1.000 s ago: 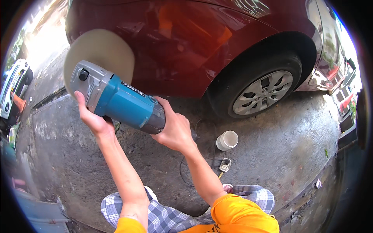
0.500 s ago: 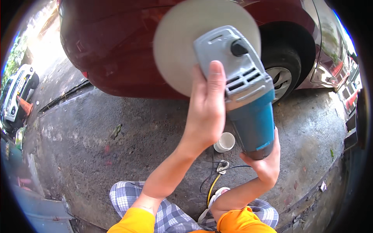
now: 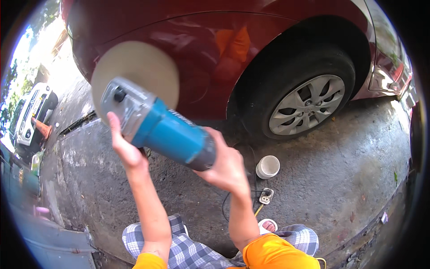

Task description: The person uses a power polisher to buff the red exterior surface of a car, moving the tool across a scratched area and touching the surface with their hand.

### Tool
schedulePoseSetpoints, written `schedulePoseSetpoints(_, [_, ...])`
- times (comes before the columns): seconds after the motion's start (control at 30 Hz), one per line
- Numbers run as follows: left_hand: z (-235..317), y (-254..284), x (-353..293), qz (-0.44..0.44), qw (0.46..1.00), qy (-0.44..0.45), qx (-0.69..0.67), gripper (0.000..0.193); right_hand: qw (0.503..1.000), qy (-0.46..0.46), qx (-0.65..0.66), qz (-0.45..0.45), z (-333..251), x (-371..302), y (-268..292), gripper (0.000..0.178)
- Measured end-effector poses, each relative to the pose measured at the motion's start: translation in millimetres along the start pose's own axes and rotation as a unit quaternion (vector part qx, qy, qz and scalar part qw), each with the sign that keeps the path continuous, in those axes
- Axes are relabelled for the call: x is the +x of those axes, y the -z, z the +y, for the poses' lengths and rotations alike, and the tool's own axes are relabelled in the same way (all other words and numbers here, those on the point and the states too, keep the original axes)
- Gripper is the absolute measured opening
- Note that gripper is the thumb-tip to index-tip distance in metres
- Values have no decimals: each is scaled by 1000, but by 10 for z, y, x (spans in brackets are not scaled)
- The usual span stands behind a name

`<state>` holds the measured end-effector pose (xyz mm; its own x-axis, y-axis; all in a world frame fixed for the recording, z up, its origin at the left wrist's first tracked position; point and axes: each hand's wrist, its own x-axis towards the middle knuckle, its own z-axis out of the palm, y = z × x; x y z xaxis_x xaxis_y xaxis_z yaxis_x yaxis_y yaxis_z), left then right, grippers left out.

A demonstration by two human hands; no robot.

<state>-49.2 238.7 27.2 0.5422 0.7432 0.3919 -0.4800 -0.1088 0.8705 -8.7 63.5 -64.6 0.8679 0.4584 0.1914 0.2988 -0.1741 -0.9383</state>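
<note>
A blue and grey power polisher (image 3: 168,134) slants across the front of the dark red car, held in both my hands. Its wide off-white round pad (image 3: 134,58) lies at the body panel (image 3: 201,58); the pad's rim is blurred, and whether it presses on the paint I cannot tell. My left hand (image 3: 127,150) supports the grey head end, thumb up along its side, the other fingers mostly hidden beneath. Around the dark rear end of the body, my right hand (image 3: 228,163) is closed.
Right of the pad is the car's wheel (image 3: 309,105). A white tub (image 3: 268,167) and a socket block (image 3: 266,196) with cords stand on the concrete by my foot. Far left, an orange cone (image 3: 41,128) stands before a white vehicle (image 3: 32,110).
Both hands have swung the polisher left and down, from upright to slanting, with its pad now farther left on the panel. My view has shifted, showing more of the wheel.
</note>
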Motion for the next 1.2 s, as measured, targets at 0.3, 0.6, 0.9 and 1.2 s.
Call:
schedulePoseSetpoints(0.3, [-725,1282,457,26,998,53,-7,70,999,-12,20,-23,672,180,-1700,85])
schedulePoseSetpoints(0.6, [-1241,1074,-59,-65,985,159,-33,61,993,-70,43,89,1076,-456,-1573,89])
schedulePoseSetpoints(0.9, [-351,-15,-95,-289,951,69,84,49,927,4,262,269,686,-401,-1627,90])
schedulePoseSetpoints(1.2, [-973,1478,326,-28,984,161,-71,64,994,-100,16,31,577,-303,-1759,88])
